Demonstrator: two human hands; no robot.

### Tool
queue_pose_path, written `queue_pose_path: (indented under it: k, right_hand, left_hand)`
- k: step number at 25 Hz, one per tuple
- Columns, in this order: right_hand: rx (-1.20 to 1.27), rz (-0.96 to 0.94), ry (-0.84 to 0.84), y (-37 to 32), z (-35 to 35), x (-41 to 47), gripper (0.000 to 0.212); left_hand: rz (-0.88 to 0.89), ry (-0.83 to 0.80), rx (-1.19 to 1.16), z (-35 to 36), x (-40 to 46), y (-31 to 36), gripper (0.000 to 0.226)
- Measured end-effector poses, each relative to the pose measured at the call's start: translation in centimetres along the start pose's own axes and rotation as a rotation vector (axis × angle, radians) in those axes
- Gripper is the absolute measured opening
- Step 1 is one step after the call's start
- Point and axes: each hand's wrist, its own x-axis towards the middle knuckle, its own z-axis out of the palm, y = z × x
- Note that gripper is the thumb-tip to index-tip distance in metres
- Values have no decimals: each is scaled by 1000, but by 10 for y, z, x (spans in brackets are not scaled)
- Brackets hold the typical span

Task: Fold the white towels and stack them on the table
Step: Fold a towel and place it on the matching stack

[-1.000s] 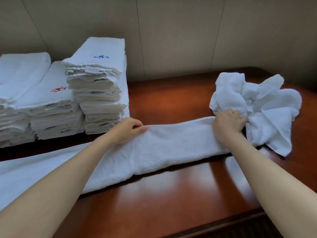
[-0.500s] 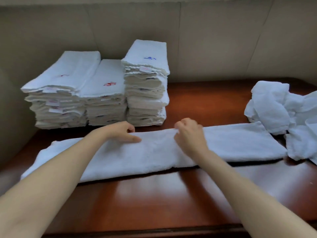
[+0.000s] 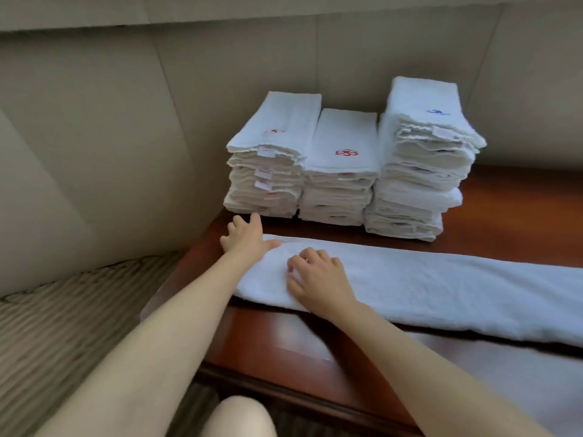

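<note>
Striped carpet point(image 3: 63, 326) covers the floor at the far left, below a beige padded wall point(image 3: 94, 137) that runs behind the whole scene.

The table point(image 3: 284, 342), dark red polished wood, begins at its left edge just right of the carpet.

The left hand point(image 3: 246, 239) lies at the left end of the long towel point(image 3: 426, 288), near the table's left edge. Its fingers are spread and straight, reaching past the towel's end toward the stacks; the heel of the hand and the thumb rest on the cloth. It grips nothing.

The right hand point(image 3: 318, 279) lies just beside it on the same towel, palm down, with the fingers bent and the tips pressing into the cloth (whether they pinch a fold cannot be told from this view).

The long towel is white, folded lengthwise into a narrow band. It lies flat along the front half of the table, from the left edge out past the right border of the view.

Behind it, against the wall at the table's back left corner, stand three stacks of folded white towels, side by side and touching:
- left stack point(image 3: 271, 162), red mark on top;
- middle stack point(image 3: 342, 171), red mark on top, lowest of the three;
- right stack point(image 3: 422, 159), blue mark on top, the tallest.

A bare knee point(image 3: 239, 417) shows at the bottom border, below the table's front edge.
</note>
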Motion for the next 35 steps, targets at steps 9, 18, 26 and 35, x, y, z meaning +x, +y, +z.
queue_pose_path:
  k: [9,18,26,35]
  right_hand:
    - [-97,-58,-111,-26,-3,-21,86]
    - [788,364,641,3,-125,-4,30]
    - [1399,684,1084,208,-212,-129,7]
    - [1027,1348,884,325,-142,-275,8]
  left_hand:
    - [-245,-421,-635,-46,-22,-30,65]
    - [198,-509,-1550,-144,-80,76,11]
    - [499,-436,-863,-54,-141,225,4]
    - [67,-458,-650,54,-128,285,99]
